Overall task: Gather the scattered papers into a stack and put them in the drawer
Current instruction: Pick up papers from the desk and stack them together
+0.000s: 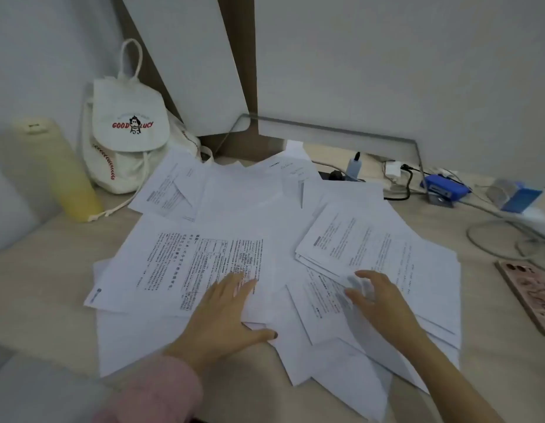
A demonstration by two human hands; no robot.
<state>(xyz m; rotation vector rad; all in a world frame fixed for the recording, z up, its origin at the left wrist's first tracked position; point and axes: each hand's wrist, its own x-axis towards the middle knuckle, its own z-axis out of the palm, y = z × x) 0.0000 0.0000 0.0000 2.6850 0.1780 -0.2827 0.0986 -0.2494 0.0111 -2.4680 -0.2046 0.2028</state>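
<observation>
The left hand [225,312] lies flat on the papers [250,209]; right hand [378,297], fingers spread, touches them

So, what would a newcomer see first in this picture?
The white papers, spread loose over the middle of the desk, catch the eye first. Both hands are on them near the front: the left hand flat on a printed sheet, the right hand, blurred, at the edge of another. A white bag stands at the back left.
</observation>
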